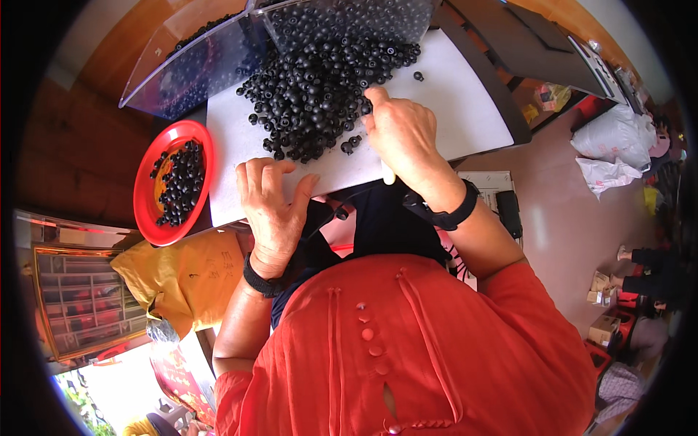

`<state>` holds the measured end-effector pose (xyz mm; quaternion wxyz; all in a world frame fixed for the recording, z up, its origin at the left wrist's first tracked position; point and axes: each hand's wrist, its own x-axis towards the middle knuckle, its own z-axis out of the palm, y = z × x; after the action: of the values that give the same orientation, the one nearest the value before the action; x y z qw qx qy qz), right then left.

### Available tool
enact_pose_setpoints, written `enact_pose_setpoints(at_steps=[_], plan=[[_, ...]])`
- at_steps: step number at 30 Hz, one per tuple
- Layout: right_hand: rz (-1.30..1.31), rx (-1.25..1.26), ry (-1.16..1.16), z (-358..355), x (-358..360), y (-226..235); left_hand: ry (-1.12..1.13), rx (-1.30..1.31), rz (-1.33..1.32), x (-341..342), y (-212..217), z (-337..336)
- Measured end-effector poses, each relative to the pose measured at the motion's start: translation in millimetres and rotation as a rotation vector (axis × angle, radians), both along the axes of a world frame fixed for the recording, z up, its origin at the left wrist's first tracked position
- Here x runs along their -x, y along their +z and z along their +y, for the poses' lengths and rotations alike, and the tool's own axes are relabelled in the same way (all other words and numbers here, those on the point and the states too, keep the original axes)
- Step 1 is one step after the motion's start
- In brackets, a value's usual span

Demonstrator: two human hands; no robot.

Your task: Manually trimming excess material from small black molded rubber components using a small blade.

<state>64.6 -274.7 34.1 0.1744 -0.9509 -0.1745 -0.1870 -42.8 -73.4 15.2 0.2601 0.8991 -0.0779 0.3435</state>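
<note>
The person wears a bright orange-red top [407, 349]; it has short sleeves that end above the elbows; a row of small round buttons in the same colour runs down the middle of the front; thin sewn lines run down beside the buttons like little cords; the arms are bare below the sleeves; the left hand [270, 202] has a black band [263, 282] around its wrist; the right hand [404, 138] has a black band [452, 215] too, a bit wider, like a watch strap.
</note>
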Motion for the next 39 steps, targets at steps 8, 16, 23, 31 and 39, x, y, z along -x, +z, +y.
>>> enact_pose_setpoints(at_steps=[8,16,23,31,39], plan=[[0.008,-0.107,0.008,6.9,3.1,0.7,-0.019,-0.029,-0.01,-1.6,-0.5,-1.3],[-0.053,-0.062,-0.059,-42.6,7.0,8.5,-0.083,-0.052,-0.122,-4.7,5.5,-8.7],[-0.043,0.082,-0.194,-88.7,-51.7,10.2,-0.244,-0.162,-0.092,-25.6,14.8,-37.9],[-0.034,0.074,0.073,-67.7,-28.2,2.7,-0.139,-0.31,-0.012,-40.2,13.7,-52.2],[-0.06,-0.019,0.076,-52.2,-16.3,4.6,-0.149,-0.328,0.009,-40.6,14.1,-51.2]])
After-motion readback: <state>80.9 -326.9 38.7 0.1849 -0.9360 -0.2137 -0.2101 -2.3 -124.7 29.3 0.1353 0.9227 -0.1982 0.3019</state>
